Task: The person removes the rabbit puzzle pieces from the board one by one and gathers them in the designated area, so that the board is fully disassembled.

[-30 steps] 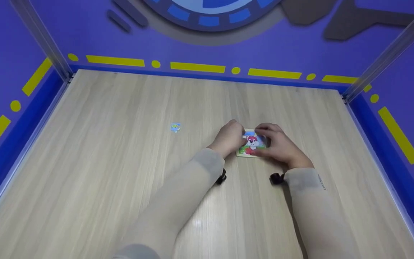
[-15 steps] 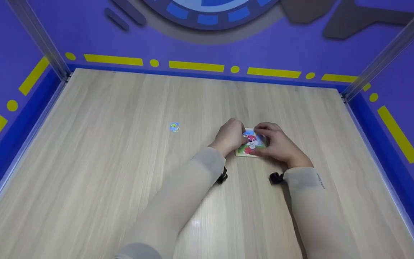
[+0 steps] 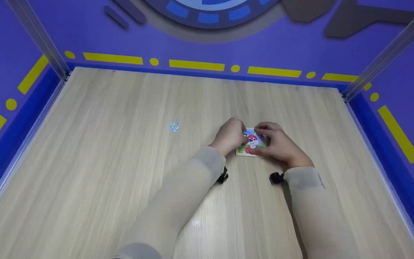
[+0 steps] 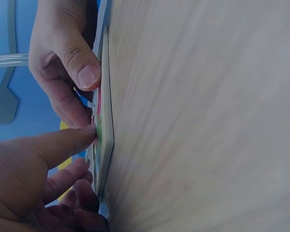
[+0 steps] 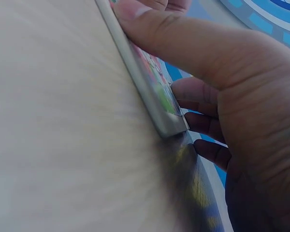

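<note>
The left hand (image 3: 228,135) grips the left side of the puzzle board (image 3: 243,155), its thumb on the picture and its other fingers bent at the rim; whether it also pinches a single piece cannot be told. The right hand (image 3: 280,145) holds the board from the right, narrowed about it, its thumb on the near part of the picture and its fingers at the far and right edges. Between them shows a red-and-white cartoon animal (image 3: 252,141). The board lies on the table (image 3: 120,162), right of the middle.

To settle the picture well, the right hand should brace the rim so the board cannot slide, while the left thumb presses straight down; a sideways push could lift neighbouring pieces.

Well apart to the left lies a loose blue piece (image 3: 174,126) with a yellow mark. Beyond the table's far edge stands a purple wall (image 3: 207,48).
</note>
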`<action>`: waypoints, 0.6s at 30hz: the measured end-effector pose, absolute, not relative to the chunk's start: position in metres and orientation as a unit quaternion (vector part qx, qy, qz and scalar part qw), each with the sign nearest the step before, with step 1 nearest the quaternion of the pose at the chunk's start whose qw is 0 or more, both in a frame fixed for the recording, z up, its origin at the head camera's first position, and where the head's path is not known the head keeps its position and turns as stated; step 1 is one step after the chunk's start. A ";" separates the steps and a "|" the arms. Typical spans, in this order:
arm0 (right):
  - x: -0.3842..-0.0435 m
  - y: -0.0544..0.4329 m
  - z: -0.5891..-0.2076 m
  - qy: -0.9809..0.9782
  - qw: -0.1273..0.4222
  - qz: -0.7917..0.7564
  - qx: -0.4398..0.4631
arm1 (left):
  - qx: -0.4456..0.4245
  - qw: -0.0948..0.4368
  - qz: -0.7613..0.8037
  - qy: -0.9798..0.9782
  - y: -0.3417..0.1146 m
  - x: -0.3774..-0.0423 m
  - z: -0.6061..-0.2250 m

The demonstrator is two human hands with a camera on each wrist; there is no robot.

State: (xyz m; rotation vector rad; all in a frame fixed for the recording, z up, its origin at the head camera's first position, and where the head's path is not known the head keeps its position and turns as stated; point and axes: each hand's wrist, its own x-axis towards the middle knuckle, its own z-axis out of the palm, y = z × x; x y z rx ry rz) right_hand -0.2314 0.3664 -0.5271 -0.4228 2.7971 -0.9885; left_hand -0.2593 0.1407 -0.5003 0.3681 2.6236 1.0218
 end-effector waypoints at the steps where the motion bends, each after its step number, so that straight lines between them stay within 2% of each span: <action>1: -0.231 0.366 -0.527 0.931 0.073 -0.327 -0.141 | 0.126 0.151 0.358 0.913 0.140 -0.258 -0.498; 8: -0.231 0.367 -0.527 0.932 0.075 -0.324 -0.141 | 0.123 0.154 0.367 0.909 0.140 -0.259 -0.498; 18: -0.231 0.366 -0.528 0.932 0.070 -0.323 -0.146 | 0.148 0.144 0.328 0.922 0.147 -0.283 -0.531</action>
